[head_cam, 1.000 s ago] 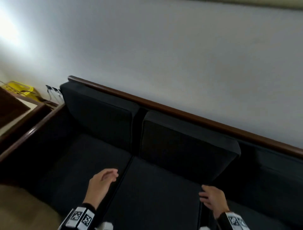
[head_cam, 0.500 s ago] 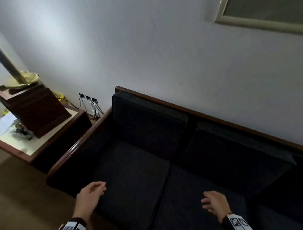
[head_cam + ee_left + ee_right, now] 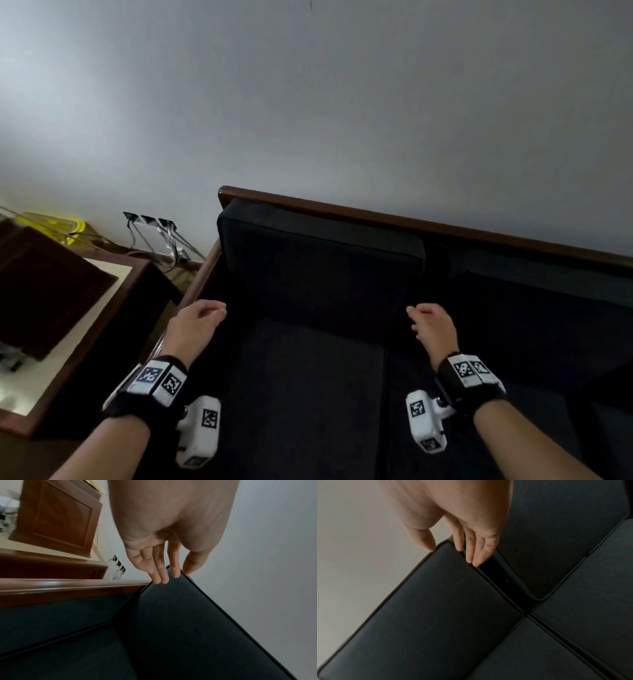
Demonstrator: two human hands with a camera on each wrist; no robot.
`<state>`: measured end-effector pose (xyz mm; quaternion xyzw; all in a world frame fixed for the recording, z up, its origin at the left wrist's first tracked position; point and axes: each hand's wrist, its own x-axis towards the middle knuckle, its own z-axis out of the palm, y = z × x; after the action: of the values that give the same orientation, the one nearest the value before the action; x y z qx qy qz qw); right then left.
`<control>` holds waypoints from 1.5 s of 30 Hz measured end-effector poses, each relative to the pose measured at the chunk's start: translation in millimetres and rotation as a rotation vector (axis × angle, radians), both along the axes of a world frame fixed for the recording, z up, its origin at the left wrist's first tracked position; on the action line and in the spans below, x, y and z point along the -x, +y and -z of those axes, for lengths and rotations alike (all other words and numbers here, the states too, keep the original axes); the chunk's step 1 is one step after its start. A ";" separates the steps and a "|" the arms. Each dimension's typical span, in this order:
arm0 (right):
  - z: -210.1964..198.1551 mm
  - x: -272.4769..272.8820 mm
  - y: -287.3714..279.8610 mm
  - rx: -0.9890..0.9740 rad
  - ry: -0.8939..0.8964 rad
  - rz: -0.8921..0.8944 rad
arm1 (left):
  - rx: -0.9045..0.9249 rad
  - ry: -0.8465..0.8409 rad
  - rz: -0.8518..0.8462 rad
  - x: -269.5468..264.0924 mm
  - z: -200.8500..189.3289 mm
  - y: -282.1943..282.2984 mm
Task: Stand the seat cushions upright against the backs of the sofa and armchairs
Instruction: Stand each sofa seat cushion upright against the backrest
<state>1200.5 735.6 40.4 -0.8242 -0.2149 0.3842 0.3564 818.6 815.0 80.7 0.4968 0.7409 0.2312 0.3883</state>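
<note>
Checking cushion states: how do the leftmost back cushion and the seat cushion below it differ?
The back cushion stands upright against the wooden rail; the seat cushion lies flat. The left hand and right hand reach near the back cushion, above the seat cushion. Both are dark fabric.

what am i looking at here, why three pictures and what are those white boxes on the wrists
No robot here: a person is working with bare hands, with a camera strapped to each wrist. Those are the white boxes. One picture comes from a head camera looking down; the other two look along each hand. Below is a dark sofa with a wooden rail against a wall. The left hand and right hand reach, fingers relaxed, toward the leftmost back cushion. Whether they touch it is unclear; neither grips anything. The seat cushion lies flat. At left stands a side table with a wooden box.
</note>
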 end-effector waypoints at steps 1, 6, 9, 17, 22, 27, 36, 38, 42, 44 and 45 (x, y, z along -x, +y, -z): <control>-3.4 -3.3 15.2 0.012 -0.018 0.061 | 0.010 0.015 0.001 0.0 -0.9 18.6; -17.3 -23.0 91.5 -0.033 -0.086 0.301 | 0.010 0.004 -0.101 -11.4 12.1 115.0; -7.2 -30.4 125.8 0.029 -0.061 0.263 | -0.009 -0.046 -0.124 -21.2 31.4 164.0; 28.0 -32.5 145.5 0.038 -0.014 0.265 | 0.000 -0.100 -0.014 -26.1 71.8 259.9; 35.5 -29.1 139.3 -0.036 -0.005 0.359 | 0.009 -0.327 -0.144 -29.1 76.3 256.5; 45.7 -28.3 129.7 -0.120 0.080 0.446 | -0.075 -0.401 -0.139 -20.6 94.1 230.3; 45.8 -10.5 154.4 -0.097 -0.152 0.385 | -0.115 -0.446 -0.157 -21.4 110.4 261.2; 43.9 -17.7 151.3 -0.063 -0.163 0.350 | -0.143 -0.445 -0.179 -26.5 119.5 259.2; 37.5 -20.1 148.3 -0.052 -0.094 0.325 | -0.070 -0.493 -0.142 -24.3 112.3 266.7; 30.3 -20.1 145.4 -0.050 -0.041 0.303 | -0.006 -0.499 -0.085 -20.6 103.4 269.4; 24.9 -19.5 141.2 -0.035 -0.031 0.292 | 0.016 -0.498 -0.066 -18.5 98.6 268.4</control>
<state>1220.0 876.8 15.5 -0.8462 -0.1050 0.3114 0.4195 837.0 1083.4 -17.9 0.3969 0.6401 0.3531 0.5551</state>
